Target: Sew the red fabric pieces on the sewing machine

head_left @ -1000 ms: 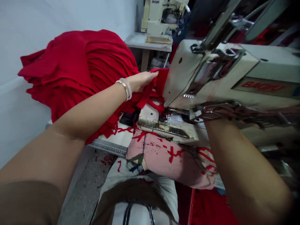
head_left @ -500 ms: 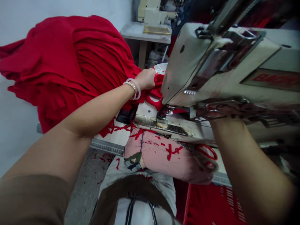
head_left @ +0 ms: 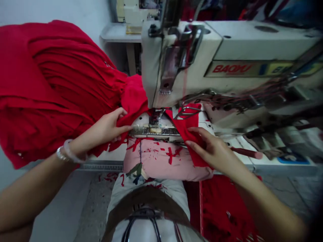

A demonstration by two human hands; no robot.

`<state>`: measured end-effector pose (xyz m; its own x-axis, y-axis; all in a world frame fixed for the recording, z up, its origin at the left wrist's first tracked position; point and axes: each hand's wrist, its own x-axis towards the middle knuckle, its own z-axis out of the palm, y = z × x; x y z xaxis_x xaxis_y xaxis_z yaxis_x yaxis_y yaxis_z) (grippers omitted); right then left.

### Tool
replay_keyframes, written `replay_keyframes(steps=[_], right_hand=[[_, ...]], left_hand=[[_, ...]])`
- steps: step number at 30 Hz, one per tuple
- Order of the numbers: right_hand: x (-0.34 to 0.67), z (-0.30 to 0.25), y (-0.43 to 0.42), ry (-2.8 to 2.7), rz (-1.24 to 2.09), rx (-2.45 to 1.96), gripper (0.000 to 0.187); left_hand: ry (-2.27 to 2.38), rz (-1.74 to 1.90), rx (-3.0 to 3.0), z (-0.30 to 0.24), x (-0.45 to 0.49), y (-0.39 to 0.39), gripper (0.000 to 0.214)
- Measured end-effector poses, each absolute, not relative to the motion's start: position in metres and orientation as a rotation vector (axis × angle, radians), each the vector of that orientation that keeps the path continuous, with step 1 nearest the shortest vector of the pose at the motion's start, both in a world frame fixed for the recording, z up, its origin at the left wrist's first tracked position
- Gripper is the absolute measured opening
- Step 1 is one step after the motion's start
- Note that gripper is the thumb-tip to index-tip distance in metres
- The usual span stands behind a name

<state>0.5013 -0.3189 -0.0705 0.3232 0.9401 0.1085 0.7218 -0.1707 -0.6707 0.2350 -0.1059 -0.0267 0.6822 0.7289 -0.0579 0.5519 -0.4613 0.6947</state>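
Observation:
My left hand (head_left: 104, 129) is left of the needle area, thumb and fingers closed on an edge of red fabric (head_left: 135, 97) that bunches beside the machine head. On the other side, my right hand (head_left: 213, 146) pinches a red fabric strip (head_left: 185, 126) between thumb and forefinger. This strip runs from near the presser foot (head_left: 156, 116) over the machine bed and hangs down onto a pink padded cushion (head_left: 161, 164). Between both hands stands the white sewing machine (head_left: 174, 67), with reddish thread at its head.
A large heap of red fabric (head_left: 55, 84) lies at left. Red scraps (head_left: 173, 156) dot the cushion. A red tool handle (head_left: 247, 153) lies right of my right hand. Below right is a container holding red cloth (head_left: 224, 205). Another machine (head_left: 132, 11) stands behind.
My left hand has come back toward me from beyond the machine head. My right hand, formerly hidden behind the machine's parts, now shows in front with the red strip. The view has turned right.

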Motion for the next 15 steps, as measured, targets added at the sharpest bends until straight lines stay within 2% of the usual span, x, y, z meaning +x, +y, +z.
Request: replay_keyframes(steps=[3,6,11,13,15], right_hand=[[0.495,-0.082,-0.332,-1.406,0.457,-1.960,0.039],[0.497,-0.087,-0.342,-1.378,0.541,-1.866,0.032],[0.469,-0.078,-0.336,-1.481,-0.032,-1.882,0.017],[0.437,-0.083,-0.316,-1.548,0.080,-1.700,0.012],[0.398,-0.098,-0.287,-1.574,0.391,-1.563,0.014]], left_hand=[[1.051,0.143,2.005,-0.042,0.217,-0.118,0.039],[1.101,0.228,1.895,-0.043,0.207,-0.117,0.043],[1.016,0.565,2.128,-0.036,0.207,-0.104,0.047],[0.958,0.580,2.244,-0.033,0.213,-0.102,0.042],[0.948,0.586,2.325,-0.031,0.224,-0.101,0.033]])
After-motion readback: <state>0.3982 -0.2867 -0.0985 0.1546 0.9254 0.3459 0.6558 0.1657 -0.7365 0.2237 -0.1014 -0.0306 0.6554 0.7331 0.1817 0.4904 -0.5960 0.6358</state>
